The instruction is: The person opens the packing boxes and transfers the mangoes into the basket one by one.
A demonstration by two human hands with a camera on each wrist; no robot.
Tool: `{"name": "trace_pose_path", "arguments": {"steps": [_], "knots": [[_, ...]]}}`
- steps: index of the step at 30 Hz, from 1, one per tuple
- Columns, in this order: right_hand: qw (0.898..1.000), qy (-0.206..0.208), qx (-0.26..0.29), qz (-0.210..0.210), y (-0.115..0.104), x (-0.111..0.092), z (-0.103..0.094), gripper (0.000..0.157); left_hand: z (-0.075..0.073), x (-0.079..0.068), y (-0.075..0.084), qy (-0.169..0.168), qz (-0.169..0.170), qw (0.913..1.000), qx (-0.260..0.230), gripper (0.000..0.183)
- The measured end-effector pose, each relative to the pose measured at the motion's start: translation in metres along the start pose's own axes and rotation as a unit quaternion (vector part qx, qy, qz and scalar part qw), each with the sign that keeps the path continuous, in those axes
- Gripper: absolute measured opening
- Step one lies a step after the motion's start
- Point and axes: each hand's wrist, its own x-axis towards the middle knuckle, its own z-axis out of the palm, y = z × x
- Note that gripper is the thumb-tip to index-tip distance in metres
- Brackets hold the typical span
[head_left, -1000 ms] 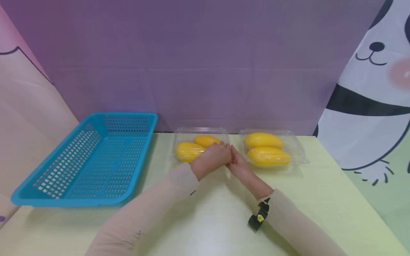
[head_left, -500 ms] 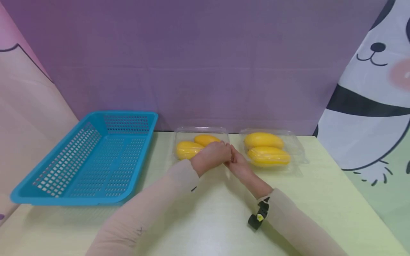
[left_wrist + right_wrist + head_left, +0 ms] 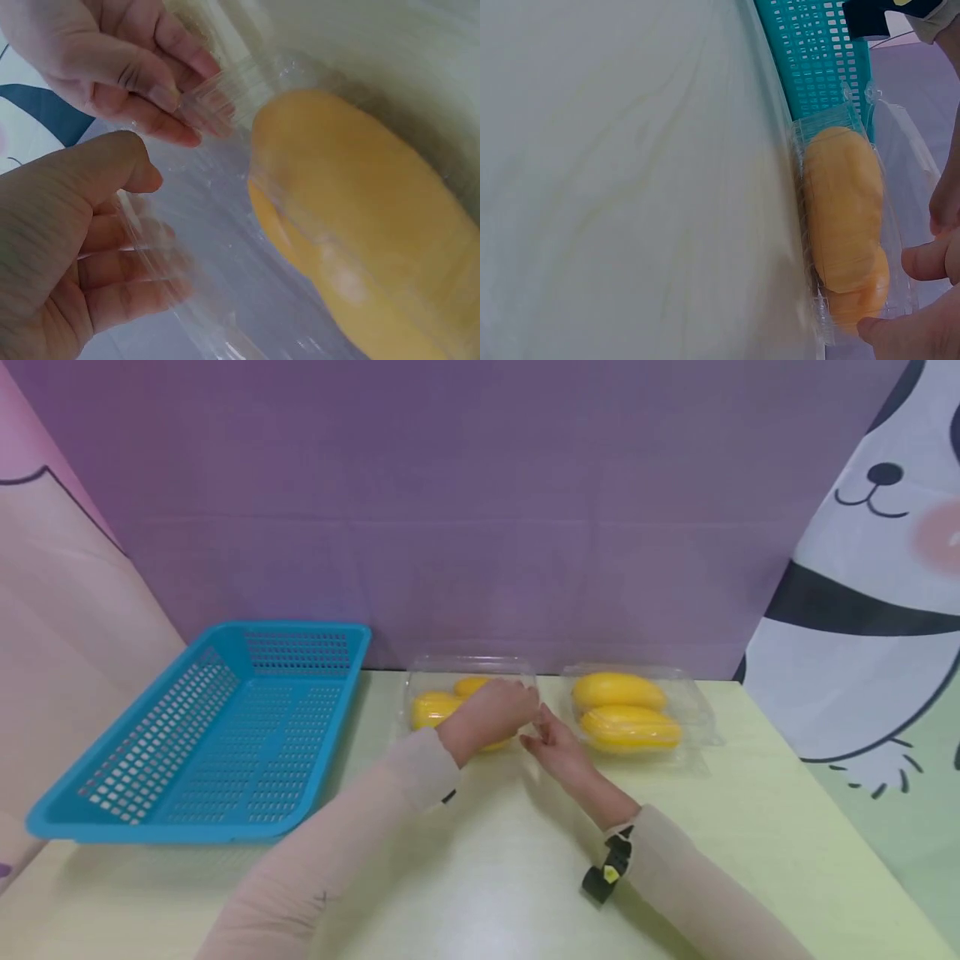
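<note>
A clear plastic clamshell box [image 3: 525,667] with yellow oblong fruits [image 3: 433,708], which look like mangoes, sits at the table's back edge. My left hand [image 3: 487,714] reaches over its right part and hides some of the fruit. In the left wrist view, the box's clear lid edge lies between that hand's thumb and bent fingers [image 3: 124,300]. My right hand [image 3: 566,756] pinches the box's near right corner, with its thumb on the plastic and fingertips seen through it. The right wrist view shows the box [image 3: 821,127] side-on, with both hands at its end.
A second clear box [image 3: 693,710] with two yellow fruits [image 3: 630,728] stands just to the right. On the left is a blue perforated basket [image 3: 247,735]. A purple cloth [image 3: 465,527] hangs behind the table [image 3: 480,877].
My left hand has shifted slightly left and up, away from the right hand, and a gap shows between them. My right hand stays nearly in place, its thumb more apart.
</note>
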Motion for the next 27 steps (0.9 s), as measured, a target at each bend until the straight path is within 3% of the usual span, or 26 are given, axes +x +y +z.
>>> {"name": "trace_pose_path", "arguments": {"steps": [7, 12, 17, 19, 27], "knots": [[1.0, 0.008, -0.005, 0.02, -0.001, 0.0, 0.001, 0.069, -0.001, -0.003, 0.001, -0.009, -0.026, 0.9995, -0.014, 0.032], [0.999, 0.009, -0.008, 0.037, -0.003, 0.0, 0.0, 0.07, -0.004, -0.005, 0.001, -0.053, -0.058, 0.9968, -0.018, 0.041], [0.999, 0.003, -0.009, 0.04, -0.003, -0.001, 0.0, 0.07, -0.008, -0.008, -0.003, -0.109, -0.103, 0.9882, -0.033, 0.055], [0.999, 0.0, -0.008, 0.039, -0.003, -0.001, 0.0, 0.07, -0.011, -0.01, -0.005, -0.113, -0.12, 0.9858, -0.032, 0.056], [0.999, -0.004, -0.009, 0.051, -0.005, -0.003, -0.002, 0.069, -0.028, -0.016, -0.02, -0.102, -0.148, 0.9831, -0.036, 0.033]]}}
